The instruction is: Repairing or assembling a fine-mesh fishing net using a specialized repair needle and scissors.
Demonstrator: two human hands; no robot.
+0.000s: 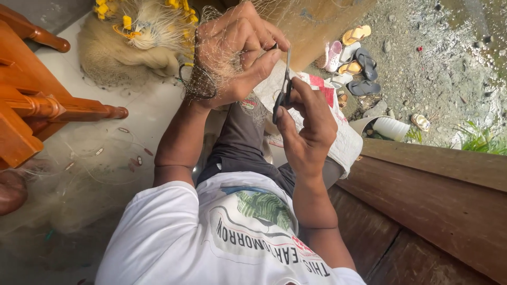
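Note:
My left hand (232, 53) is raised in front of me, its fingers pinched on a bunched piece of fine fishing net (203, 79) that drapes over the wrist. My right hand (309, 126) grips a pair of dark-handled scissors (285, 87), blades pointing up, with the tips right at the fingertips of my left hand. A large heap of pale net with yellow floats (142, 31) lies on the tiled floor beyond my left hand. A white printed sack (338, 132) lies over my lap.
An orange wooden chair (31, 100) stands at the left, with thin net and small weights (105, 153) spread on the floor beside it. A wooden ledge (433, 195) runs at the right. Several sandals (354, 58) and a white bucket (391, 127) lie on gravel ground below.

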